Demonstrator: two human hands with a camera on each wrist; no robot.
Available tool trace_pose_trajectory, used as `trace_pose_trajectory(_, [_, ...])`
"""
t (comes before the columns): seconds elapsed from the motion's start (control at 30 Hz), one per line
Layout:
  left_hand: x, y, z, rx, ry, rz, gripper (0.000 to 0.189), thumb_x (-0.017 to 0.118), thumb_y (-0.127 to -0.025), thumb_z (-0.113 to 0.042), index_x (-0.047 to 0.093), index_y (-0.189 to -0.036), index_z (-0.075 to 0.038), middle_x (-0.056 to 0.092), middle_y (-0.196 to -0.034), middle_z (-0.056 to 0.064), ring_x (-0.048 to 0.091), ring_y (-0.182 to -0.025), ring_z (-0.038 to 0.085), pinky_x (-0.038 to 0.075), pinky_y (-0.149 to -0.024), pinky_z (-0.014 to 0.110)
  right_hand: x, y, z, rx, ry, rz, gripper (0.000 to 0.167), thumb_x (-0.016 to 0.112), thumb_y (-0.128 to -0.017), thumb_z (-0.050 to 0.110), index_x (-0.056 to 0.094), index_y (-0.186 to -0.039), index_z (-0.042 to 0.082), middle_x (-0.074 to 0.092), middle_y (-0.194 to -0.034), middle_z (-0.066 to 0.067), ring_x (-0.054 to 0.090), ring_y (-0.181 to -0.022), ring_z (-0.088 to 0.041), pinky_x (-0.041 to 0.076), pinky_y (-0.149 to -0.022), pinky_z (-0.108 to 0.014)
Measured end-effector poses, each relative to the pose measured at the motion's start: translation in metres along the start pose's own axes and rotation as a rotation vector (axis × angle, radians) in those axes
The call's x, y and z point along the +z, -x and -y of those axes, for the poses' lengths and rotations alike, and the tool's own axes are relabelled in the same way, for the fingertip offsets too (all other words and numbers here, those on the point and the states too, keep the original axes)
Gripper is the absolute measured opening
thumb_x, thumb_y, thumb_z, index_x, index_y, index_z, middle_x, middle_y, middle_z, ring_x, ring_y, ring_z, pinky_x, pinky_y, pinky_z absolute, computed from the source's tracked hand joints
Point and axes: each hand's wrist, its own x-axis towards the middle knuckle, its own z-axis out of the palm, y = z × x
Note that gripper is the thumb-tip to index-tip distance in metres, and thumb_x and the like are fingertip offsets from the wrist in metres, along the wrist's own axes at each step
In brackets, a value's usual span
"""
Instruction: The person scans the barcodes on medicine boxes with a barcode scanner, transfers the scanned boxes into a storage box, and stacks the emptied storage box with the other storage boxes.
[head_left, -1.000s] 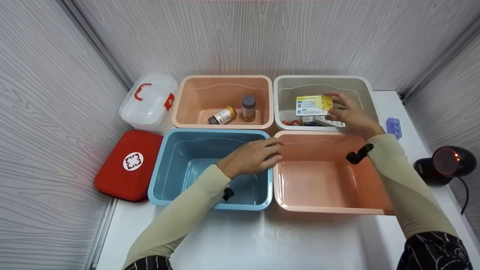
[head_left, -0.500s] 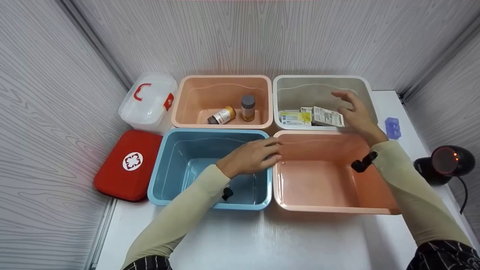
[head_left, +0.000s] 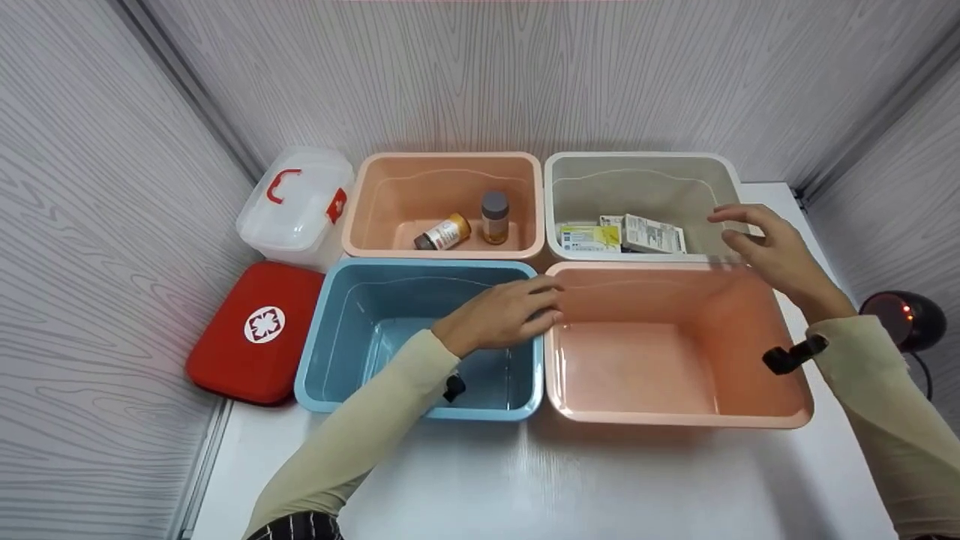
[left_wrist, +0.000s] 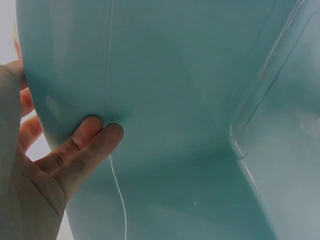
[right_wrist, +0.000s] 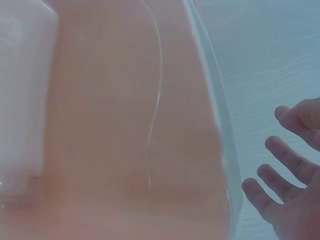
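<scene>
My left hand [head_left: 501,315] grips the right rim of the blue bin [head_left: 420,415]. In the left wrist view, two fingertips [left_wrist: 111,135] press the inner wall while other fingers lie outside it. Holding nothing, my right hand [head_left: 784,251] hovers near the right side of the grey bin [head_left: 637,159], its fingers apart. That bin contains a yellow-and-white medicine box [head_left: 590,238] and a white medicine box [head_left: 654,234], with another box partly hidden behind them. The right wrist view shows the right hand [right_wrist: 295,185] with spread fingers, beyond the wall of the front pink bin [right_wrist: 110,100].
A back pink bin [head_left: 450,157] holds a lying bottle [head_left: 445,232] and an upright bottle [head_left: 495,217]. At the left are a clear first-aid box [head_left: 300,199] and a red first-aid case [head_left: 255,330]. A black scanner-like device [head_left: 904,319] stands at the right.
My right hand has let the yellow-and-white medicine box drop into the grey bin, then moved right and toward me. The purple pill organiser is now hidden behind it. My left hand stays put.
</scene>
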Motion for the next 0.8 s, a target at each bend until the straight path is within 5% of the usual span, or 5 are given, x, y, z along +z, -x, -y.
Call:
trace_pose_trajectory(0.33, [-0.003, 0.001, -0.002, -0.037, 0.018, 0.027, 0.042, 0.051, -0.115, -0.038, 0.065, -0.151, -0.020, 0.053, -0.164, 0.006, 0.058, -0.144, 0.023, 0.047, -0.125, 0.043, -0.031, 0.045, -0.015, -0.044, 0.045, -0.006, 0.034, 0.063, -0.106, -0.004, 0.064, -0.140, -0.010, 0.054, -0.141, 0.026, 0.045, -0.132, 0.009, 0.043, -0.096, 0.002])
trace_pose_trajectory(0.63, [-0.007, 0.000, -0.006, -0.043, -0.043, 0.042, 0.040, 0.049, -0.116, -0.039, 0.066, -0.148, -0.022, 0.053, -0.164, 0.005, 0.061, -0.140, 0.023, 0.052, -0.121, 0.042, -0.048, 0.092, -0.017, 0.127, 0.160, 0.108, 0.055, 0.068, -0.109, 0.017, 0.052, -0.162, 0.012, 0.045, -0.160, 0.021, 0.036, -0.136, 0.018, 0.035, -0.091, -0.001])
trace_pose_trajectory(0.8, [-0.011, -0.003, -0.016, -0.094, -0.093, 0.027, 0.038, 0.050, -0.115, -0.039, 0.066, -0.146, -0.023, 0.048, -0.168, 0.004, 0.067, -0.128, 0.023, 0.062, -0.103, 0.038, -0.047, 0.117, -0.022, 0.161, 0.153, 0.165, 0.066, 0.065, -0.111, 0.018, 0.037, -0.171, 0.020, 0.044, -0.165, 0.012, 0.046, -0.123, 0.021, 0.049, -0.086, -0.005])
